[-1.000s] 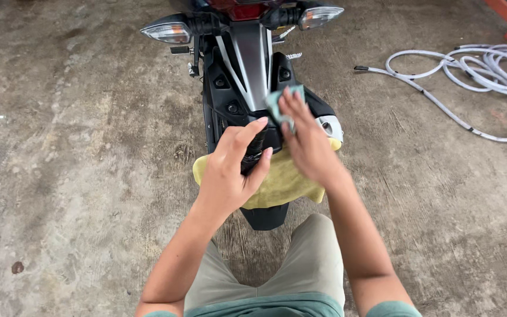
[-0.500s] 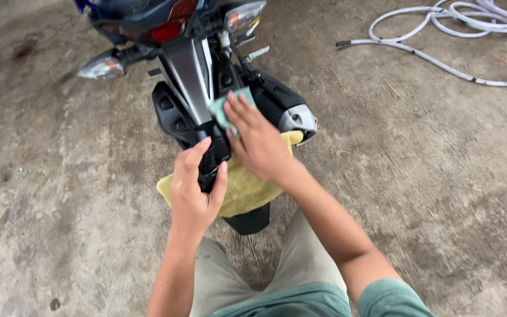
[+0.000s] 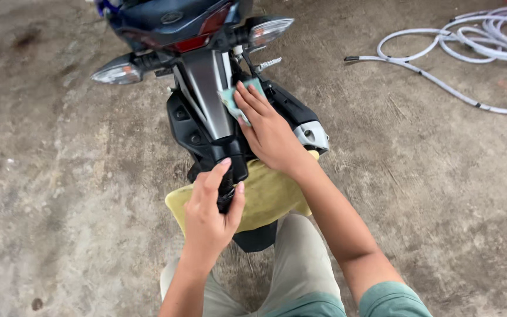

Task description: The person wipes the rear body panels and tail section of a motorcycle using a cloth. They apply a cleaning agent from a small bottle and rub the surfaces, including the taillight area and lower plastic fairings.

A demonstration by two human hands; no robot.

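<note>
The right hand (image 3: 268, 132), at the frame's centre, presses a small green cloth (image 3: 230, 100) flat against the motorcycle's (image 3: 206, 88) grey rear fender, fingers spread over it. Just below, the left hand (image 3: 209, 217) is closed around the fender's black tail end. A yellow towel (image 3: 271, 196) lies under both wrists. A white hose (image 3: 459, 53) coils on the concrete floor (image 3: 60, 176), upper right.

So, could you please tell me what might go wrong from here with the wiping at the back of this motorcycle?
The yellow cloth only lies draped over the rear fender, so it might slide onto the gritty concrete floor. The right hand presses a small green cloth beside the right turn signal and could knock it.
</note>
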